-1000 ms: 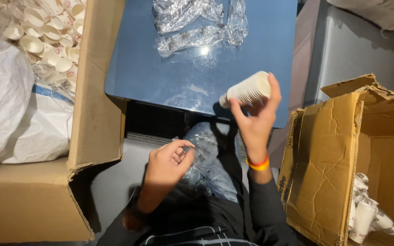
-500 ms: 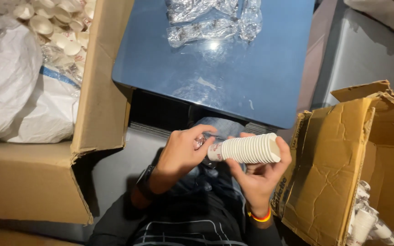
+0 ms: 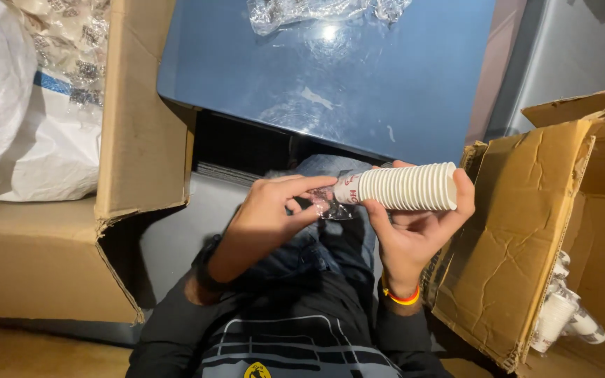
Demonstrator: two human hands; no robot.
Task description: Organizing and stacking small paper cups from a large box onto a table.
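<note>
Gripping 1 cup stack, right hand, left hand pinching wrap

Your one camera sits on your head — looking steeply down, close over your lap and the blue table.

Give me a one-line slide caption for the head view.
Right hand holds stacked paper cups sideways; left hand pinches clear wrap at their base.

An open brown cardboard box stands left, another cardboard carton right; crumpled clear plastic wrap lies at the blue table's far edge.
</note>
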